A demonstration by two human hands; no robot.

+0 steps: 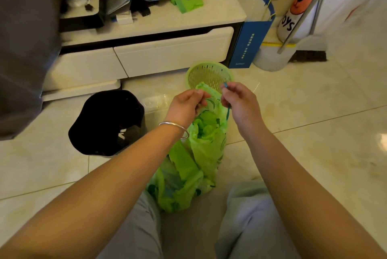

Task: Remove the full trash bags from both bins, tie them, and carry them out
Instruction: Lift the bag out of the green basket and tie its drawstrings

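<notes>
Head view: nearest the camera are a person's knees in pale grey trousers (247, 223), w/ both bare forearms reaching fwd over them. Between the knees, on the tiled floor (314, 133), stands a green trash bag (188, 175), printed thin plastic, stuffed and bulging, its neck drawn up toward the hands.

Left hand (188, 105), silver bangle (174, 128) at the wrist, pinches the gathered top edge of the bag between curled fingers. Right hand (238, 101), just right of the bag's neck, pinches a thin teal drawstring (227, 110) that runs down along the bag's upper side.

Just beyond the bag's top sits a green perforated bin (209, 74), apparently the one the bag came from. Left of the bag stands a second bin w/ a black liner (109, 122), bag not yet out. Behind the bag is a low white cabinet (146, 53), cluttered on top. Beyond the bag, further right, stand a blue paper bag (249, 34) and a broom (301, 28).

Handling, as a judgement: the bag looks light, soft and crinkly, film likely slippery and easy to tear if yanked. Best hold is the bunched neck or the drawstring, not the thin sides; pulling the string evenly should cinch it for tying.
</notes>
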